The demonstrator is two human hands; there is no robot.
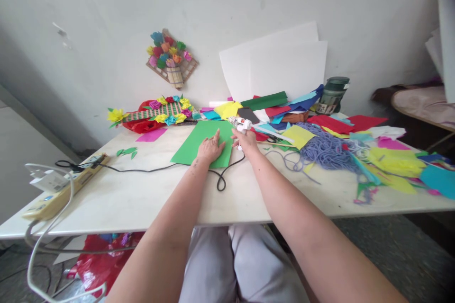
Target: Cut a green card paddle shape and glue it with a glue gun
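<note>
A sheet of green paper (188,144) lies flat on the white table in front of me. My left hand (211,147) rests on its right half, fingers stretched out and holding nothing. Beside the sheet's right edge, my right hand (245,141) is closed on a white glue gun (243,125), whose body shows above the fingers. Its black cord (220,184) loops on the table below the sheet and runs left toward the power strip (67,187). The right fingertips are partly hidden.
Small green paper leaves (127,152) lie left of the sheet. Behind it is a flower-trimmed panel (156,112). Purple-blue yarn (325,149), coloured paper scraps (394,161) and a dark green bottle (332,97) crowd the right side. A flower decoration (174,75) hangs on the wall.
</note>
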